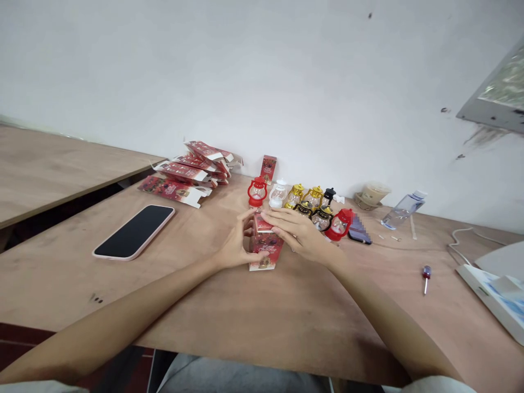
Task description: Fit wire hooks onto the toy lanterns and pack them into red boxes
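A small red printed box [267, 252] stands upright on the wooden table [262, 311]. My left hand [236, 244] grips its left side. My right hand [297, 232] lies across its top and right side, fingers pressing the top flap. Just behind the box stands a row of small toy lanterns: a red one [257, 192], a white one [278, 194], gold ones [305, 197], a black-topped one [325, 207] and another red one [339, 225] lying near my right hand.
A stack of flat red cartons [192, 170] lies at the back left, with one upright box [268, 168] by the wall. A pink-cased phone [135, 232] lies screen-up at left. At right are a bottle [403, 210], a cup [372, 194], a lollipop [426, 273], a cable and a white box [495, 295].
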### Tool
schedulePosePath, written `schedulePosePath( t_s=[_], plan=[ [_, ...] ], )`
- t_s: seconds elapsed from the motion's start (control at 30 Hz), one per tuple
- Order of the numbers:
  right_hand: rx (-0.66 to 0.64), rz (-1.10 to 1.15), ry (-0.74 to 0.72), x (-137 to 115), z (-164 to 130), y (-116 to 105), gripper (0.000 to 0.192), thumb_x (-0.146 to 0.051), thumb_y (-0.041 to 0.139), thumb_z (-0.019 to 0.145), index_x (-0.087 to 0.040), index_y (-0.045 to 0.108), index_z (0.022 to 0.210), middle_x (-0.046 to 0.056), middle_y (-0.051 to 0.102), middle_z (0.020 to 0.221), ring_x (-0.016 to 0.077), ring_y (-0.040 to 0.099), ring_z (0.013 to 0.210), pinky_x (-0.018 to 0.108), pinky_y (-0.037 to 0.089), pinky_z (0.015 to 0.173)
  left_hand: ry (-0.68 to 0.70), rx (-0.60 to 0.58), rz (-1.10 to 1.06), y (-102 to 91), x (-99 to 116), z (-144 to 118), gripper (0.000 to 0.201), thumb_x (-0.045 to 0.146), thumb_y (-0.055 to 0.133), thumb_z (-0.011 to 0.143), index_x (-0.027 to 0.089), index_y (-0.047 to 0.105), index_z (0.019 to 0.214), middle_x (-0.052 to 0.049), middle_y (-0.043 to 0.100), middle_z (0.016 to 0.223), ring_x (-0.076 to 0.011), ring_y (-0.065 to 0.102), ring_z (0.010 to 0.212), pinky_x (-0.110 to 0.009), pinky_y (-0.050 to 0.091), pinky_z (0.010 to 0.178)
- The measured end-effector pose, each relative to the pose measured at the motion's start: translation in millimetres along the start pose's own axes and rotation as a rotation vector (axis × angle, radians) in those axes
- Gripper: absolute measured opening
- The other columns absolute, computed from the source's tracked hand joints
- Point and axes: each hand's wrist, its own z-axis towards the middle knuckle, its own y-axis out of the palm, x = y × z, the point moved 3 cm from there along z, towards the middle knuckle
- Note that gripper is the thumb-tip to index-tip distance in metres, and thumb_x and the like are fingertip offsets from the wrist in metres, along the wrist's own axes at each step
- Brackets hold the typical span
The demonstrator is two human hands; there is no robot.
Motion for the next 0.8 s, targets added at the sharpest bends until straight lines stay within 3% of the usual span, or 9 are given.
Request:
schedulePosePath(
  t_s=[0.17,0.27,0.37,0.47,0.57,0.67,0.73,0.8],
  plan=[
    [-0.131,-0.058,-0.062,-1.7,-7.0,1.1,0.045,-0.036,0.044,0.091,-0.024,0.043,0.134,0.009,0.040,0.143,0.0225,0.032,0.135,0.049,0.032,0.108,0.065,-0.031,-0.006,0.2,-0.7,-1.0,0.091,0.030,0.074,0.065,0.031,0.018,0.136,-0.012,0.031,0.140,-0.0314,0.041,0.126,-0.047,0.050,0.090],
    [-0.161,-0.058,-0.040,-3.6,-10.9,2.4,0.050,-0.036,0.052,0.087,-0.025,0.041,0.135,0.012,0.031,0.147,0.0249,0.030,0.135,0.050,0.033,0.107,0.006,-0.128,-0.011,0.5,-3.2,0.6,0.100,0.034,0.077,0.062,0.029,0.013,0.139,-0.014,0.030,0.142,-0.0324,0.037,0.129,-0.053,0.042,0.098],
    [-0.157,0.001,-0.004,-4.2,-7.7,-6.4,0.051,-0.034,0.056,0.085,-0.027,0.042,0.134,0.012,0.038,0.141,0.0246,0.038,0.130,0.047,0.038,0.104,-0.073,-0.324,0.017,2.7,-8.5,2.5,0.111,0.046,0.081,0.054,0.023,0.014,0.140,-0.019,0.030,0.142,-0.0347,0.034,0.130,-0.056,0.035,0.102],
    [-0.105,0.071,0.075,7.8,7.2,-36.1,0.058,-0.037,0.063,0.080,-0.031,0.041,0.134,0.009,0.051,0.128,0.0238,0.050,0.117,0.047,0.043,0.099,-0.098,-0.426,0.174,3.5,-14.2,2.8,0.111,0.056,0.078,0.052,0.017,0.021,0.139,-0.020,0.034,0.141,-0.0357,0.035,0.130,-0.055,0.033,0.103],
    [0.003,0.080,0.179,46.9,33.5,-79.2,0.068,-0.041,0.066,0.076,-0.030,0.037,0.136,0.008,0.050,0.126,0.0246,0.054,0.108,0.046,0.050,0.090,-0.144,-0.511,0.470,6.5,-18.9,-0.6,0.089,0.061,0.065,0.066,0.013,0.034,0.134,-0.022,0.039,0.138,-0.0367,0.036,0.129,-0.056,0.029,0.104],
    [0.115,-0.088,0.263,113.5,67.9,-113.1,0.077,-0.043,0.069,0.071,-0.022,0.034,0.137,0.010,0.047,0.127,0.0280,0.052,0.110,0.049,0.049,0.089,-0.116,-0.589,0.648,11.1,-17.7,-4.9,0.069,0.060,0.053,0.077,0.013,0.045,0.127,-0.021,0.041,0.137,-0.0350,0.035,0.130,-0.054,0.027,0.105],
    [0.190,-0.263,0.335,161.6,91.9,-121.6,0.082,-0.043,0.070,0.069,-0.015,0.033,0.136,0.013,0.045,0.126,0.0314,0.047,0.115,0.051,0.043,0.094,-0.089,-0.591,0.691,12.5,-15.3,-6.2,0.065,0.059,0.050,0.080,0.014,0.047,0.127,-0.020,0.042,0.137,-0.0338,0.035,0.130,-0.052,0.028,0.105],
    [0.180,-0.415,0.458,202.2,113.1,-115.2,0.087,-0.040,0.075,0.063,-0.005,0.037,0.133,0.018,0.044,0.125,0.0340,0.046,0.114,0.051,0.039,0.097,-0.084,-0.593,0.717,13.0,-14.0,-6.9,0.065,0.059,0.049,0.080,0.014,0.047,0.127,-0.019,0.043,0.137,-0.0338,0.037,0.129,-0.052,0.029,0.105]
  ],
)
